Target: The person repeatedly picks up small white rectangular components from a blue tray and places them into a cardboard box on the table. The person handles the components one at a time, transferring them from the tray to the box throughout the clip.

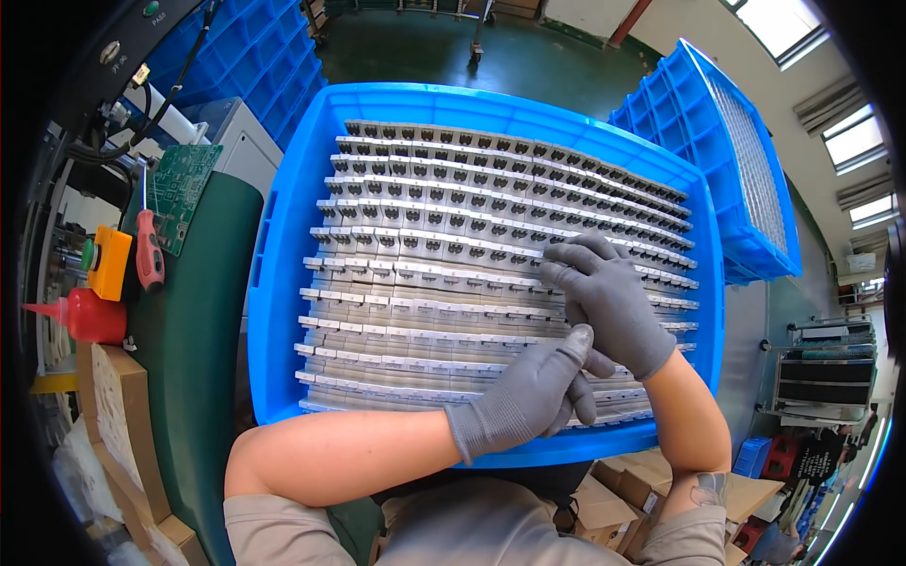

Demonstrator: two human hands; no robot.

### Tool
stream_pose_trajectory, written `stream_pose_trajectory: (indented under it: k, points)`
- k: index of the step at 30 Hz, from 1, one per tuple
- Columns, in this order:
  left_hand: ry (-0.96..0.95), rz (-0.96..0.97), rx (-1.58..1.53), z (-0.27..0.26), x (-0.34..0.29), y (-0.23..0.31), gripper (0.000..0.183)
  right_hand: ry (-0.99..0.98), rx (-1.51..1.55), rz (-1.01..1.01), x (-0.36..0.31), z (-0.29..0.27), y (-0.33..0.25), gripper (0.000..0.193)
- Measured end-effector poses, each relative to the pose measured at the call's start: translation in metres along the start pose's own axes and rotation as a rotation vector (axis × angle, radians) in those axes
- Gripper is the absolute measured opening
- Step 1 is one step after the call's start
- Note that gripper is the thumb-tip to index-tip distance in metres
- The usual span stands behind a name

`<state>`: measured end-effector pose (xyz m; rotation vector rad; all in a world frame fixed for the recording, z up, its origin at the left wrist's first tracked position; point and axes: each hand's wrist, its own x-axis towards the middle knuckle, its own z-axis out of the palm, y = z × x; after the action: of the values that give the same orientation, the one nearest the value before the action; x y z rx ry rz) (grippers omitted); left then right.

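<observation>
The crate is blue; the parts, silver-white stripes flecked black; the gloves, grey; the bottle, red.

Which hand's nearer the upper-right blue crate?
Right. In the picture, the right hand is over the part rows, below and left of the upper-right blue crate; the left hand is farther down-left.

Single head cam, left fisheye of the worn pair. Looks down and forward from above the wearer's shirt, at close range. Blue bin fills mid-frame, seen from above; green floor and windows sit farther out. Straight edges bow toward the dark rim.
</observation>
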<state>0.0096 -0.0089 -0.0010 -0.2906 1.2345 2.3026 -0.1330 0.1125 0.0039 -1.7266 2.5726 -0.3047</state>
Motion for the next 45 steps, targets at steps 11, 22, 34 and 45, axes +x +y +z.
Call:
stream_pose_trajectory:
  k: [11,22,34,45]
  points:
    - [-0.010,0.021,-0.035,-0.003,0.000,-0.001,0.074,0.026,-0.052,-0.021,0.001,0.004,0.000,0.043]
    - [0.172,0.211,-0.232,-0.011,0.015,-0.008,0.068,-0.078,0.461,0.027,-0.013,-0.065,-0.045,0.021]
    - [0.266,0.192,-0.157,-0.011,0.008,0.006,0.063,0.164,0.441,0.087,-0.014,-0.049,-0.045,0.016]
    - [0.198,0.149,-0.019,-0.005,0.010,0.008,0.045,0.252,0.284,0.250,-0.026,-0.061,0.044,0.008]
